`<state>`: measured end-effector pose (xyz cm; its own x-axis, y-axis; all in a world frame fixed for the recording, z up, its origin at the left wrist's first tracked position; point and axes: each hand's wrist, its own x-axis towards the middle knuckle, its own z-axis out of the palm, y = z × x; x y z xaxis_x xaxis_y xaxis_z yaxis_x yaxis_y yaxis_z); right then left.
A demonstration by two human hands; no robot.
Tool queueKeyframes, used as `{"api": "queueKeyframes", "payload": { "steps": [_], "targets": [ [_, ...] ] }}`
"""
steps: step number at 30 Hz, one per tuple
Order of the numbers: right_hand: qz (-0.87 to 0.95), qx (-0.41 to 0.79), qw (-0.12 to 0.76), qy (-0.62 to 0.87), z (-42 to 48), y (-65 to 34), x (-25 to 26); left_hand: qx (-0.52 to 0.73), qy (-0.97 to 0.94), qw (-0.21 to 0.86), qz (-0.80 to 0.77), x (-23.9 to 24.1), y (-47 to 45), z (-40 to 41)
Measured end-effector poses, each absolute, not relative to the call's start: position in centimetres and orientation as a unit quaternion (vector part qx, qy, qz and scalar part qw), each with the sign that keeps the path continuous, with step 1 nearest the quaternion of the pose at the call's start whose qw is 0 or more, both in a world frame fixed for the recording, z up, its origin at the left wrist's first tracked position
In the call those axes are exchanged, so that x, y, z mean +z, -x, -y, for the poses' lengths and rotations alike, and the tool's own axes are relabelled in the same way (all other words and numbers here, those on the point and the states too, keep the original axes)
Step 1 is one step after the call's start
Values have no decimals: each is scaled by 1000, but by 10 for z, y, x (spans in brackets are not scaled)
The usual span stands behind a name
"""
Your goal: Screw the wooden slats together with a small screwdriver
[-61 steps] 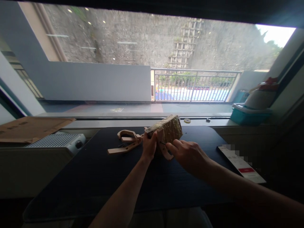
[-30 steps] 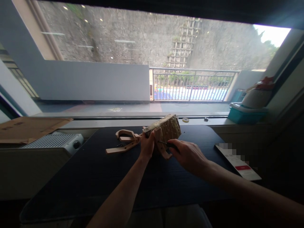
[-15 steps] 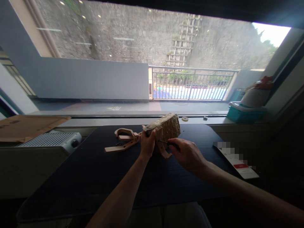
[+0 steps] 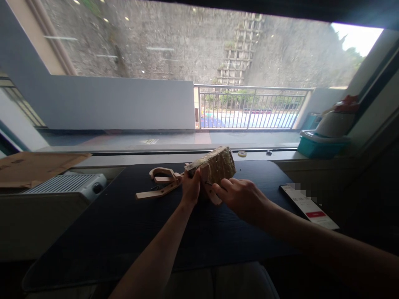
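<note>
Over the dark counter [image 4: 131, 232], the right hand [image 4: 241, 198], just in front of the wrapped block [image 4: 222, 165], closes around a thin tool [image 4: 208, 183] pointing at the curved wooden piece [image 4: 213, 195] along the block's near side. The left hand [image 4: 190, 187] grips the block's left end. Loose wooden parts [image 4: 156, 194] lie left of it; a tape roll [image 4: 242, 153] sits beyond.

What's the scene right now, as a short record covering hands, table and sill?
left hand: gripping the gold-toned block near its left end
right hand: closed on a thin tool, tip at the lower wooden piece
table: curved wooden piece and straight wooden strip, left of the block
table's right side: phone-like device
windowsill: ring-shaped roll, teal box
unclear: tool's handle, hidden by the right hand
</note>
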<state>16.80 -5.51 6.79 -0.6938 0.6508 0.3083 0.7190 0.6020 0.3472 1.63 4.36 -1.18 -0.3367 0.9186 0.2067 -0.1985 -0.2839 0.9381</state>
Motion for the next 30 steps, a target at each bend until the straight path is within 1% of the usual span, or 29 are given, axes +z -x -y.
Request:
{"api": "queueKeyframes", "payload": {
  "steps": [2,6,8,11,17,20,22,25,27,28,30],
  "targets": [
    [880,-182,111,424,55,-168,59,690,-406,405,-441,-12,-17,-43],
    [814,-20,233,532,56,-167,46,693,-400,407,-440,-12,-18,-43],
    [789,36,256,557,56,-166,46,692,-399,412,-439,-12,-17,-43],
    [806,33,226,546,57,-166,54,688,-397,420,-438,-13,-15,-44],
    [882,-129,109,440,61,-164,77,689,-390,419,-443,-12,-14,-44],
    [896,-156,89,405,60,-165,77,691,-387,418,-445,-12,-15,-44],
    [889,-122,120,425,58,-167,70,693,-385,417,-444,-11,-17,-44],
    [835,-7,225,501,56,-170,56,697,-385,416,-439,-12,-19,-44],
    [787,66,279,547,56,-170,48,698,-386,416,-437,-12,-19,-44],
    [770,89,290,562,56,-169,46,698,-386,417,-436,-12,-19,-44],
    [760,105,285,575,57,-168,47,696,-387,420,-436,-13,-17,-44]
  ]
}}
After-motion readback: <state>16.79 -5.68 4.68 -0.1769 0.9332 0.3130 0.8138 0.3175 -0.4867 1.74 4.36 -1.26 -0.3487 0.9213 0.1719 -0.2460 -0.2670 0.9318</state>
